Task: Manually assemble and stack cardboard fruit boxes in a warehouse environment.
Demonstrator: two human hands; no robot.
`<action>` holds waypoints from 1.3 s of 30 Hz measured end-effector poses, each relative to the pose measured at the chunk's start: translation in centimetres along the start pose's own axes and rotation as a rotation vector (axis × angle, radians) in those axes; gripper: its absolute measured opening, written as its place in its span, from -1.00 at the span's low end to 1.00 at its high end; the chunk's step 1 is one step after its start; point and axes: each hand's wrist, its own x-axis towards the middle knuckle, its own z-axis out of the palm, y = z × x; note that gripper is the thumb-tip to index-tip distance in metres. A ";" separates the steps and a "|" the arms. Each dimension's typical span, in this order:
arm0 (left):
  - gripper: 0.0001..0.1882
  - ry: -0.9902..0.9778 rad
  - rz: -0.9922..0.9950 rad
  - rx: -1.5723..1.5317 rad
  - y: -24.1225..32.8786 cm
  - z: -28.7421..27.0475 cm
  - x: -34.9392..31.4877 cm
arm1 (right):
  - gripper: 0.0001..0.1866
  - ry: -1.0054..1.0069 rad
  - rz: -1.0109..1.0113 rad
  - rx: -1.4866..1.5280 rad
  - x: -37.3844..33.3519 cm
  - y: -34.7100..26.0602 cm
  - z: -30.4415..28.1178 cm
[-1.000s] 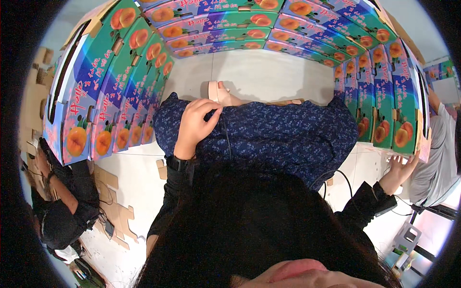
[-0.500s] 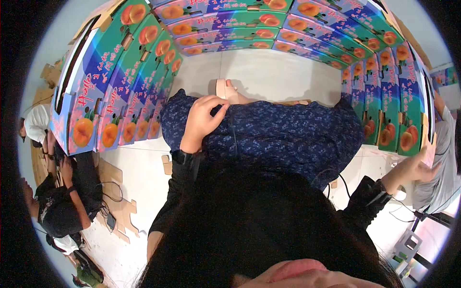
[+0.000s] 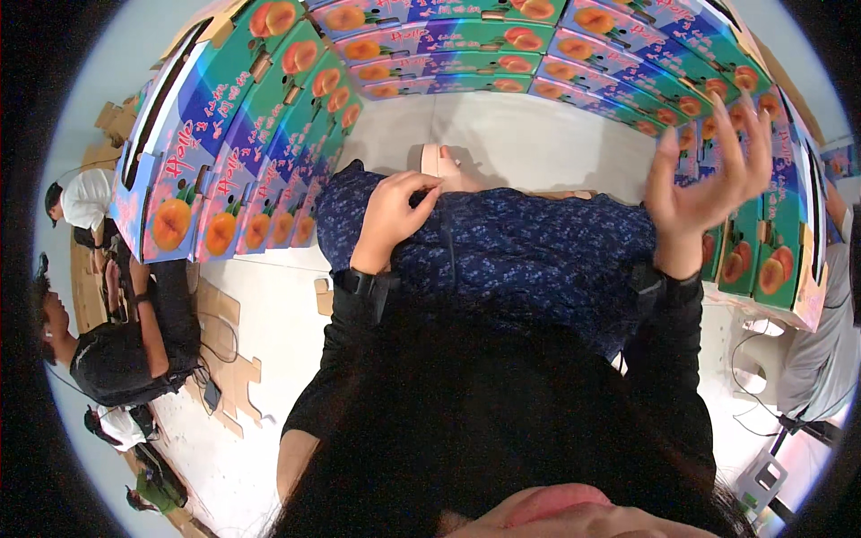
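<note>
My left hand [image 3: 395,212] is over the lap of my dark blue patterned skirt [image 3: 529,238]. Its fingers are curled, with thumb and forefinger tips together; whatever may be between them is too small to make out. Raised on the right, my right hand [image 3: 713,184] has its fingers spread and holds nothing. Behind it is a stack of fruit-printed cardboard boxes [image 3: 773,229], partly hidden by the hand; I cannot tell whether they touch.
More printed boxes are stacked on the left [image 3: 220,170] and across the front [image 3: 448,61], around a pale floor [image 3: 556,134]. Flat cardboard pieces [image 3: 235,381] lie at the left. Several people sit farther left; a person in grey [image 3: 812,323] is at the right.
My right hand has come up and inward from beside the right-hand boxes, its fingers now spread. My left hand keeps its curled pose over the skirt. The view has shifted slightly.
</note>
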 end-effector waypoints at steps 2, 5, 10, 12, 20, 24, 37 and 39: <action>-0.86 0.006 0.004 0.004 0.0 0.2 0.1 | -0.48 0.017 0.001 0.038 0.1 -0.6 1.6; -0.86 0.006 -0.002 0.027 -0.3 0.5 0.2 | -0.49 0.015 0.058 0.136 -1.2 -0.8 4.2; -0.86 -0.008 -0.024 0.049 -0.2 0.6 0.2 | -0.52 -0.133 0.150 0.231 -5.0 -0.4 7.1; -0.88 0.052 0.005 0.034 -0.2 0.8 0.4 | -0.52 -0.239 0.163 0.252 -6.7 0.4 7.8; -0.88 0.041 -0.080 0.088 0.5 1.0 1.2 | -0.56 -0.352 0.272 0.197 -10.8 4.6 9.0; -0.88 0.038 -0.095 0.115 0.3 1.2 1.3 | -0.58 -0.362 0.381 0.102 -11.2 5.9 8.7; -0.87 0.032 -0.081 0.167 -0.4 1.6 1.3 | -0.71 -0.352 0.488 0.160 -13.1 6.1 9.8; -0.87 0.038 -0.088 0.171 -0.3 1.5 1.2 | -0.73 -0.387 0.498 0.229 -13.4 6.0 10.2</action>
